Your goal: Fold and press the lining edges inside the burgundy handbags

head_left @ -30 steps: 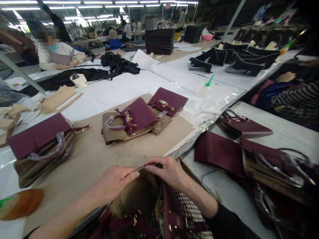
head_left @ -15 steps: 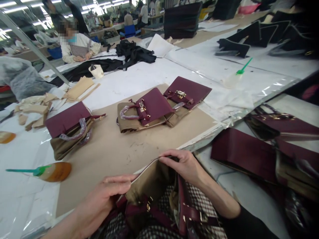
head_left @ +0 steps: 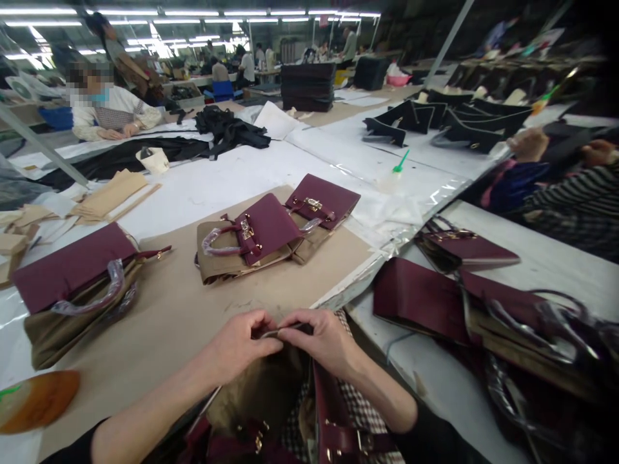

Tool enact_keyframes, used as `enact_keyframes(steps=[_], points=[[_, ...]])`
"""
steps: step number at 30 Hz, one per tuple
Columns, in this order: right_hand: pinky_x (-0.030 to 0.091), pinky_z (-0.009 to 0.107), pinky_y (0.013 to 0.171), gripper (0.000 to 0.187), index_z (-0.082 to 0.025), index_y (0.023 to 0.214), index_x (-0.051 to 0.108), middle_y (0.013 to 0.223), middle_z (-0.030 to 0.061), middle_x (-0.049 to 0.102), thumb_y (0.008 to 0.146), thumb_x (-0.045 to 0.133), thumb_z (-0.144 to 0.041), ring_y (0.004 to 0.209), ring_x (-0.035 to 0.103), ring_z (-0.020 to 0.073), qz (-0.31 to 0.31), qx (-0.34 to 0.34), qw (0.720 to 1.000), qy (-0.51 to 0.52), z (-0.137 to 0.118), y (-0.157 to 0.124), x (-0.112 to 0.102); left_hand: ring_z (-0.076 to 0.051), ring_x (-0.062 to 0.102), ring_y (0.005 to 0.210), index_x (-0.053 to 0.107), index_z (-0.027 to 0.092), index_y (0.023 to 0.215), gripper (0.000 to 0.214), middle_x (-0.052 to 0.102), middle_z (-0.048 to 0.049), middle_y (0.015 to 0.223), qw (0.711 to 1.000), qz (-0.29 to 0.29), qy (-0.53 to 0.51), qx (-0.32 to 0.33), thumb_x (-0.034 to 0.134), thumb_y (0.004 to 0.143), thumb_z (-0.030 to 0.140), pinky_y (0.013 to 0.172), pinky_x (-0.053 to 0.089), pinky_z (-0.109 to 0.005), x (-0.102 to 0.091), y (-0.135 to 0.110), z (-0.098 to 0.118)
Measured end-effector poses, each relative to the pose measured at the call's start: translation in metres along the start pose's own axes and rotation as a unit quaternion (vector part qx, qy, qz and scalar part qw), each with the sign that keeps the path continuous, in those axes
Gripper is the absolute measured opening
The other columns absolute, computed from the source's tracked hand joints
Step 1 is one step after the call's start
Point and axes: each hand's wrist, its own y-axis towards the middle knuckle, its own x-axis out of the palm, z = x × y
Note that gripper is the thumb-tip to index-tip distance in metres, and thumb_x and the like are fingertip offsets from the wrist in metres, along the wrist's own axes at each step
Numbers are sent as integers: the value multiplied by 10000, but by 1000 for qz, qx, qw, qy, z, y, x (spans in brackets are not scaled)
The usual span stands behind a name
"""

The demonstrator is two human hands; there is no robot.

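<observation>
In my lap, against checked cloth, lies a burgundy handbag (head_left: 322, 393) with an olive lining and gold metal fittings. My left hand (head_left: 249, 335) pinches the bag's far edge between thumb and fingers. Right beside it, my right hand (head_left: 314, 335) pinches the same edge, so the fingertips of both hands nearly meet. The bag's lower part runs out of the picture. Beyond my hands, a folded burgundy bag (head_left: 273, 225) overlaps another burgundy bag (head_left: 331, 196) on brown paper. Farther left lies a third bag (head_left: 77, 264) with a plastic-wrapped handle.
An amber glue bottle (head_left: 46, 399) lies at the lower left. More burgundy bags (head_left: 416, 296) are piled on the right. Black pieces (head_left: 435, 116) stand on the white table beyond. A co-worker (head_left: 111, 113) sits at the far left; another person's striped sleeve (head_left: 575, 183) shows at right.
My left hand has moved right along the bag's edge, close to my right hand. The view has turned right and up, bringing a person's hands in at the right.
</observation>
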Motion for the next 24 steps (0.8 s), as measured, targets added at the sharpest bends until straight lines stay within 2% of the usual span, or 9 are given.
enact_keyframes(steps=[3, 5, 8, 10, 12, 15, 17, 20, 24], points=[[473, 282, 691, 93, -221, 849, 778, 745, -29, 739, 831, 722, -292, 727, 659, 178, 7, 26, 999, -29, 0, 3, -5, -151, 466, 675, 613, 166, 805, 222, 510, 49, 674, 999, 2, 40, -16, 669, 790, 381, 612, 335, -262, 0, 5, -3], [505, 292, 731, 108, -209, 905, 757, 797, -16, 747, 822, 720, -268, 779, 677, 190, -2, 32, 999, -26, -1, 2, -12, -152, 466, 671, 604, 171, 792, 231, 506, 48, 667, 998, 5, 52, -19, 649, 806, 397, 613, 332, -265, -1, 5, -4], [519, 380, 963, 418, -198, 1217, 644, 1158, 60, 721, 807, 715, -238, 1088, 661, 248, -3, 26, 999, -47, -9, -12, -21, -163, 490, 687, 570, 181, 775, 233, 536, 39, 683, 995, 6, 98, -6, 618, 833, 401, 623, 336, -271, -4, 6, -4], [409, 481, 1133, 661, -200, 1437, 460, 1458, 121, 532, 825, 699, -273, 1346, 494, 295, 22, 21, 994, -103, -15, -31, -20, -164, 498, 692, 535, 190, 782, 220, 552, 37, 703, 991, -1, 135, 16, 595, 853, 390, 617, 333, -270, -5, 8, -1], [321, 558, 1189, 810, -211, 1552, 273, 1610, 139, 300, 857, 671, -331, 1476, 294, 337, 53, 6, 985, -162, -18, -55, -9, -158, 485, 686, 507, 199, 794, 200, 546, 43, 712, 986, -9, 160, 37, 591, 855, 370, 610, 332, -265, -5, 11, 3], [372, 663, 1126, 1089, -244, 1601, 56, 1659, 140, 99, 782, 757, -396, 1483, 196, 448, 90, -47, 971, -216, -9, -90, 18, -165, 516, 733, 538, 210, 898, 185, 601, 42, 786, 987, -46, 145, 60, 624, 832, 361, 644, 370, -259, -2, 18, 12], [404, 707, 1076, 1236, -263, 1599, -27, 1659, 143, 65, 713, 822, -411, 1456, 211, 506, 114, -74, 962, -236, 4, -107, 36, -189, 571, 827, 584, 222, 1008, 258, 670, 27, 904, 985, -82, 131, 75, 664, 803, 357, 716, 408, -265, 1, 22, 18], [442, 692, 1052, 1284, -262, 1596, -44, 1655, 164, 90, 677, 843, -385, 1435, 260, 519, 145, -41, 959, -240, 22, -128, 45, -227, 613, 893, 669, 218, 1020, 259, 719, 10, 955, 978, -126, 142, 88, 660, 778, 309, 775, 434, -279, 6, 26, 25], [569, 541, 970, 1139, -321, 1581, -67, 1571, 169, 361, 780, 743, -330, 1282, 558, 383, 149, 34, 977, -150, 18, -152, 25, -235, 631, 852, 738, 196, 892, 193, 737, 13, 857, 974, -141, 149, 100, 629, 738, 239, 747, 450, -270, 3, 26, 39]])
